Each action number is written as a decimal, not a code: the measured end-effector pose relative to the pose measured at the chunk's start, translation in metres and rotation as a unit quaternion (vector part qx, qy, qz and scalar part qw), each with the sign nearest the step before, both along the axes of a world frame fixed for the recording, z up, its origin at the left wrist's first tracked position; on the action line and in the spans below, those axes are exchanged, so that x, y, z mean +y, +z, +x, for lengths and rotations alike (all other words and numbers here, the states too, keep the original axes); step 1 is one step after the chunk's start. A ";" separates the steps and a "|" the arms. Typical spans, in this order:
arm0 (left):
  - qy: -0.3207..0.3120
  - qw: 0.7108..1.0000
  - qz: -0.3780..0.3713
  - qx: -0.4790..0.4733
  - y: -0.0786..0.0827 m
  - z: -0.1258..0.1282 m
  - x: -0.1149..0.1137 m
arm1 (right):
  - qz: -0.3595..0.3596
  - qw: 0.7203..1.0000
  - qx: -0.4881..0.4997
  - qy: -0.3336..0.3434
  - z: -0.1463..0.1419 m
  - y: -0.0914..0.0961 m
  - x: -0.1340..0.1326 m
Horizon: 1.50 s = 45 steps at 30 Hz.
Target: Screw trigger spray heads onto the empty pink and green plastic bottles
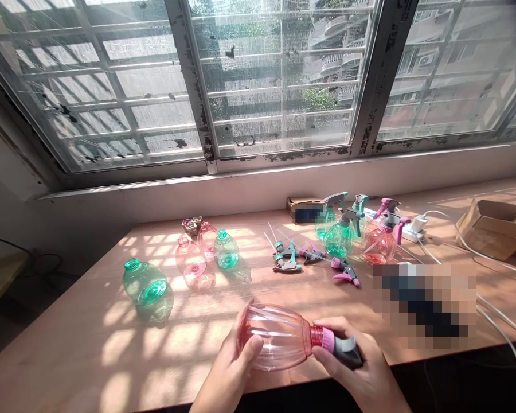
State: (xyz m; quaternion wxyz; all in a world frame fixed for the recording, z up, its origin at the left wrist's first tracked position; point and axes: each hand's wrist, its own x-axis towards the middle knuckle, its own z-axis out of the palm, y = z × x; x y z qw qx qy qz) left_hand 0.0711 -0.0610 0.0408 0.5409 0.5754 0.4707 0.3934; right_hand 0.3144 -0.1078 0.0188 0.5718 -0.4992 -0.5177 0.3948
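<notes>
I hold a pink clear spray bottle [275,337] sideways over the near edge of the wooden table [90,344]. My left hand [230,367] is wrapped round the bottle's body. My right hand [359,367] grips the pink and grey spray head [339,346] at the bottle's neck. Several empty bottles without heads lie further back: a green one [144,284], two pink ones [193,265] and a second green one [226,250]. Loose spray heads [290,257] with thin tubes lie in the middle of the table.
Finished green bottles [339,232] and pink bottles [380,241] stand at the back right. A small dark box [303,207] sits by the sill, a cardboard box [494,226] at far right. White cables [499,261] and a power strip [415,229] cross the right side.
</notes>
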 end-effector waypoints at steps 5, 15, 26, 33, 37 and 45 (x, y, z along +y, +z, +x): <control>-0.009 0.999 -0.001 -0.040 0.007 -0.004 -0.002 | -0.002 1.000 0.014 -0.003 -0.004 0.006 -0.001; -0.030 0.992 0.114 -0.054 0.000 0.002 0.005 | -0.037 0.998 0.051 -0.010 -0.002 0.003 0.002; 0.025 0.993 0.071 -0.091 -0.003 0.009 0.009 | -0.077 0.989 0.126 0.013 -0.006 -0.009 0.018; 0.026 0.995 0.058 -0.078 -0.001 0.012 0.012 | -0.066 0.989 0.134 0.000 -0.005 -0.007 0.019; 0.013 0.999 0.030 -0.013 0.003 0.011 0.012 | -0.060 0.990 0.127 -0.013 -0.005 0.002 0.016; -0.019 0.999 0.009 0.041 0.004 -0.003 0.003 | -0.058 0.993 0.102 -0.021 0.003 0.006 0.007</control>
